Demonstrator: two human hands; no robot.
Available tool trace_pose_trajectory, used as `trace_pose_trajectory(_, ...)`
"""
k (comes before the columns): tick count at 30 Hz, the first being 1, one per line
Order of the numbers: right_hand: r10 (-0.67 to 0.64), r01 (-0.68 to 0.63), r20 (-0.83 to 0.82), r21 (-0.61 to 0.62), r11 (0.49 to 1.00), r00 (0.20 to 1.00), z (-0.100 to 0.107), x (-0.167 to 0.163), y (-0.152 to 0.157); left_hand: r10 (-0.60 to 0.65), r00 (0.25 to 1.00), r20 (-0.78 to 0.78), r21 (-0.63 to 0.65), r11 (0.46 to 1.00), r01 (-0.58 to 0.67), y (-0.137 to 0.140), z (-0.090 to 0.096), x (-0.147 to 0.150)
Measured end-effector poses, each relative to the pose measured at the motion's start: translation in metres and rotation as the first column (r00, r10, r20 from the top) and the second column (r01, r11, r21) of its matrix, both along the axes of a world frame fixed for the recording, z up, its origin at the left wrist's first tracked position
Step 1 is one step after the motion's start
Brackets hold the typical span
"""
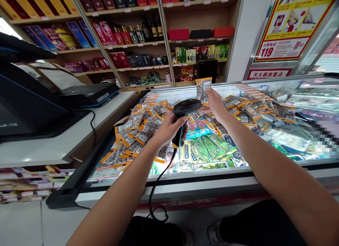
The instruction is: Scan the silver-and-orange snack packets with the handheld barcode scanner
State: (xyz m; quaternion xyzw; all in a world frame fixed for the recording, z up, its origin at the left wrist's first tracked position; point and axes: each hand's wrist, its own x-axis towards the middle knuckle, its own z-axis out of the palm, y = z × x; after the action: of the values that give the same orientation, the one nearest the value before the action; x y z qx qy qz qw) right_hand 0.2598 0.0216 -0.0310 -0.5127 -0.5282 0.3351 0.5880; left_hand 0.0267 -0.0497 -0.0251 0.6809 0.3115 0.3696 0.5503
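My left hand (167, 128) grips the handle of a black corded barcode scanner (186, 108), whose head points away from me. My right hand (216, 104) reaches further out and holds up a small clear snack packet (203, 87) with an orange edge, just beyond the scanner's head. Both hands hover over a glass-topped chest freezer (201, 175) covered with several similar orange-edged packets (143, 127). Green and yellow packages (205, 148) show through the glass below my hands. The scanner's black cable (157, 189) hangs down toward the floor.
A white counter (60, 143) on the left carries a black register terminal (29, 101). Wooden shelves (137, 44) with boxed goods and bottles stand behind the freezer. A red and yellow poster (288, 23) hangs at the upper right. More packets cover the freezer's right side (267, 111).
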Motion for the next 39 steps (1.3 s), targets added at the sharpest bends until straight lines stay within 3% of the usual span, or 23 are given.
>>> trace_pose_trajectory(2, -0.151, 0.138, 0.261, 0.068, 0.988, 0.953, 0.006, 0.017, 0.001, 0.09, 0.995, 0.051, 0.005, 0.996, -0.091, 0.002, 0.003, -0.002)
trace_pose_trajectory(4, -0.384, 0.346, 0.498, 0.172, 0.923, 0.778, 0.01, 0.043, 0.002, 0.186, 0.975, 0.118, 0.011, 0.982, -0.188, 0.005, 0.006, -0.004)
trace_pose_trajectory(6, -0.506, 0.512, 0.64, 0.198, 0.836, 0.579, 0.01, 0.073, 0.004, 0.259, 0.949, 0.177, -0.002, 0.965, -0.263, 0.008, 0.01, -0.006)
trace_pose_trajectory(8, -0.503, 0.599, 0.721, 0.152, 0.786, 0.477, 0.006, 0.1, 0.005, 0.315, 0.925, 0.213, -0.036, 0.949, -0.314, 0.011, 0.013, -0.008)
trace_pose_trajectory(12, -0.446, 0.664, 0.788, 0.065, 0.745, 0.424, -0.004, 0.126, 0.003, 0.377, 0.897, 0.232, -0.098, 0.926, -0.364, 0.013, 0.014, -0.008)
trace_pose_trajectory(14, -0.486, 0.676, 0.807, 0.153, 0.721, 0.337, -0.007, 0.116, 0.002, 0.377, 0.898, 0.227, -0.098, 0.926, -0.364, 0.013, 0.013, -0.008)
trace_pose_trajectory(16, -0.522, 0.598, 0.814, 0.29, 0.747, 0.256, -0.008, 0.09, 0.0, 0.369, 0.903, 0.222, -0.086, 0.929, -0.359, 0.012, 0.012, -0.007)
trace_pose_trajectory(18, -0.456, 0.407, 0.855, 0.335, 0.85, 0.247, -0.012, 0.054, -0.001, 0.355, 0.91, 0.215, -0.075, 0.935, -0.347, 0.011, 0.012, -0.007)
trace_pose_trajectory(20, -0.314, 0.207, 0.922, 0.269, 0.941, 0.227, -0.021, 0.018, -0.003, 0.338, 0.917, 0.213, -0.071, 0.941, -0.331, 0.009, 0.012, -0.007)
trace_pose_trajectory(22, -0.221, 0.152, 0.954, 0.192, 0.97, 0.203, -0.032, -0.008, -0.004, 0.333, 0.917, 0.221, -0.074, 0.943, -0.325, 0.009, 0.013, -0.007)
trace_pose_trajectory(24, -0.147, 0.184, 0.968, 0.11, 0.977, 0.205, -0.042, -0.019, -0.004, 0.345, 0.908, 0.24, -0.079, 0.939, -0.335, 0.009, 0.016, -0.008)
trace_pose_trajectory(27, -0.108, 0.261, 0.97, 0.049, 0.964, 0.216, -0.049, -0.007, -0.001, 0.371, 0.886, 0.277, -0.084, 0.928, -0.362, 0.01, 0.02, -0.013)
trace_pose_trajectory(32, -0.099, 0.292, 0.977, 0.041, 0.956, 0.188, -0.046, 0.029, 0.002, 0.43, 0.849, 0.306, -0.118, 0.902, -0.415, 0.011, 0.025, -0.019)
trace_pose_trajectory(35, -0.164, 0.292, 0.971, 0.109, 0.95, 0.172, -0.04, 0.029, 0.001, 0.444, 0.841, 0.31, -0.117, 0.895, -0.43, 0.012, 0.026, -0.02)
trace_pose_trajectory(37, -0.238, 0.256, 0.946, 0.179, 0.95, 0.221, -0.036, 0.015, 0.005, 0.437, 0.843, 0.313, -0.114, 0.899, -0.423, 0.012, 0.026, -0.02)
trace_pose_trajectory(39, -0.207, 0.162, 0.911, 0.158, 0.974, 0.356, -0.032, -0.007, 0.016, 0.425, 0.85, 0.312, -0.116, 0.905, -0.41, 0.012, 0.025, -0.021)
